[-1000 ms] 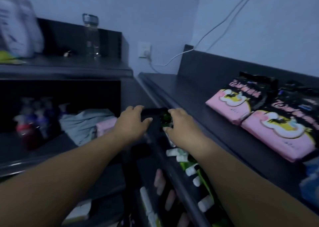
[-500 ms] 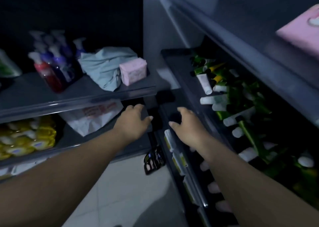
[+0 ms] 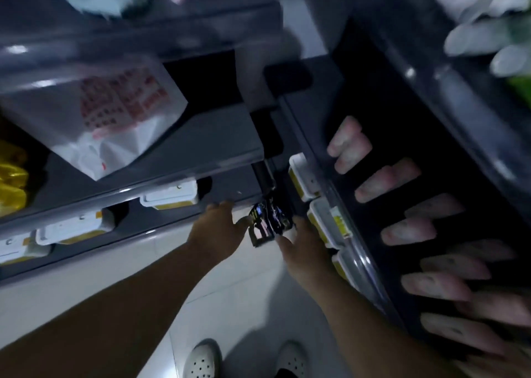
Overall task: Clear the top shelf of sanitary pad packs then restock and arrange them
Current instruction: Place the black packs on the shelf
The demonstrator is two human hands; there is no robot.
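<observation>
Floor-level view: I see my left hand point(image 3: 219, 231) and right hand point(image 3: 301, 251), fingers spread, flanking a dark pack point(image 3: 270, 224) on the tiled floor point(image 3: 230, 306) at the corner where two shelf units meet; contact too blurred to tell.

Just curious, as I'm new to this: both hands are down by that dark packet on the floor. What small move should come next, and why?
Probably close both hands on the dark packet and lift it. It lies on the floor in the corner between the shelf units; the left hand and right hand flank it, fingers open, holding nothing yet.
</observation>
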